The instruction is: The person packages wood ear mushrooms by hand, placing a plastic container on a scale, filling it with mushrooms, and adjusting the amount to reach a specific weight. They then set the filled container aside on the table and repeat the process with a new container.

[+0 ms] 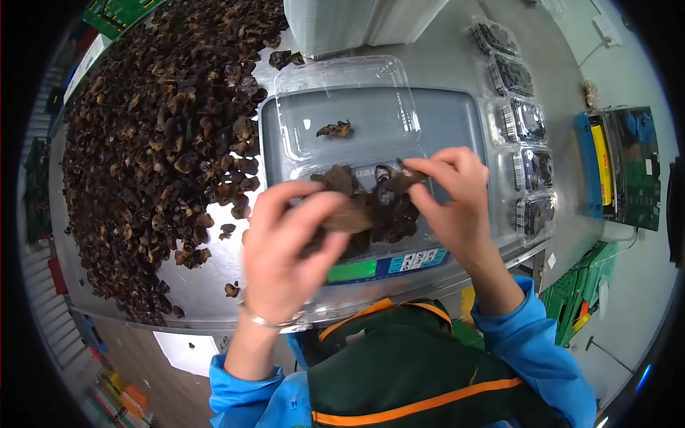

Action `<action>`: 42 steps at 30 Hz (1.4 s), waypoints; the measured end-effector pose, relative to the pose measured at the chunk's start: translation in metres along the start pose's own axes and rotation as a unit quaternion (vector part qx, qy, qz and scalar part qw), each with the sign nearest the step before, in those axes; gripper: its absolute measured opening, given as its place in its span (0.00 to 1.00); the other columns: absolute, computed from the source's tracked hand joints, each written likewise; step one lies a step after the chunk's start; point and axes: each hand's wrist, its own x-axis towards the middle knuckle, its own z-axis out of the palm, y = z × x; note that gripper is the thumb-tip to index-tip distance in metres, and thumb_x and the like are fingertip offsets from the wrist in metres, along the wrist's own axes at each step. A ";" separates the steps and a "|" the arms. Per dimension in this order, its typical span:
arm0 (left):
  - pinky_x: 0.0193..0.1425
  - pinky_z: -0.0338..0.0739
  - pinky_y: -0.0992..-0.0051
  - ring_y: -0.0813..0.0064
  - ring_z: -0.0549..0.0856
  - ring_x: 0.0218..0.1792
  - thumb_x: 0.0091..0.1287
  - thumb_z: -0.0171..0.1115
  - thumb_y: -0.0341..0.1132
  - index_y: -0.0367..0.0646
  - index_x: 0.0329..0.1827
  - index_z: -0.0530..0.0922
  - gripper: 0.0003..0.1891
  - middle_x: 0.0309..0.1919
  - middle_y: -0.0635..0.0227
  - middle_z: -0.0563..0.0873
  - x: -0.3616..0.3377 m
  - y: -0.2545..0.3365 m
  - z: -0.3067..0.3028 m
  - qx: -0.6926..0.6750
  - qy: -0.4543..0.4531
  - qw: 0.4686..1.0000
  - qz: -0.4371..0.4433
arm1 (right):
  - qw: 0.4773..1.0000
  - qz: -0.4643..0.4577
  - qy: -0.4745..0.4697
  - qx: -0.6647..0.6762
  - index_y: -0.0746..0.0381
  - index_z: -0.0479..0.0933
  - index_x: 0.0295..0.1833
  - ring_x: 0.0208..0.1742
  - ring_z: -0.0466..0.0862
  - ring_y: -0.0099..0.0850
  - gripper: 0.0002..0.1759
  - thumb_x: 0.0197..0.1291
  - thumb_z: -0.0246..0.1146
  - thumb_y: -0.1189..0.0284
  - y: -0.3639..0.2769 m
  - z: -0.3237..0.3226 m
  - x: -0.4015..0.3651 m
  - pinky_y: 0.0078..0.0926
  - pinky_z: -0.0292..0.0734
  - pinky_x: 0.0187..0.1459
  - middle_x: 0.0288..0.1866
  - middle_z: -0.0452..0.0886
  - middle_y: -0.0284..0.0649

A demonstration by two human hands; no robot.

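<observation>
A clear plastic punnet sits on the grey weighing scale (457,118), its hinged lid (342,78) folded open away from me. Dark brown wood ear mushrooms (392,214) are heaped in its near half, and one small piece (334,129) rests in the lid half. My left hand (285,246), slightly blurred, is closed around a brown wood ear mushroom (348,216) at the left of the heap. On the other side, my right hand (457,203) pinches a wood ear mushroom (405,182) between thumb and fingertips, just over the heap.
A large pile of loose wood ear mushrooms (164,143) covers the left of the steel table (442,64). Stacked clear punnets (357,28) stand behind the scale. Several filled, closed punnets (524,121) line the right side. Green crates (589,285) are beyond the table's right edge.
</observation>
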 end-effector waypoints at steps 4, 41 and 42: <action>0.48 0.74 0.66 0.61 0.76 0.46 0.44 0.72 0.31 0.49 0.47 0.80 0.23 0.47 0.64 0.78 0.014 0.008 0.052 0.120 -0.120 0.985 0.036 | 0.999 -0.010 0.046 0.014 0.52 0.81 0.42 0.35 0.72 0.27 0.19 0.39 0.68 0.77 0.004 -0.025 -0.008 0.29 0.59 0.46 0.40 0.74 0.30; 0.46 0.75 0.81 0.82 0.81 0.40 0.52 0.64 0.22 0.39 0.40 0.80 0.12 0.36 0.69 0.83 -0.020 0.053 0.029 -0.350 -0.024 0.908 -0.229 | 0.977 -0.139 0.132 0.088 0.56 0.84 0.41 0.36 0.72 0.26 0.23 0.30 0.68 0.77 -0.031 -0.021 -0.049 0.33 0.58 0.46 0.36 0.76 0.27; 0.47 0.75 0.81 0.82 0.80 0.41 0.52 0.64 0.21 0.38 0.41 0.80 0.12 0.37 0.69 0.83 -0.020 0.053 0.029 -0.345 -0.025 0.908 -0.239 | 0.977 -0.123 0.136 0.109 0.57 0.83 0.41 0.36 0.72 0.26 0.23 0.30 0.68 0.78 -0.031 -0.020 -0.049 0.33 0.58 0.45 0.35 0.76 0.27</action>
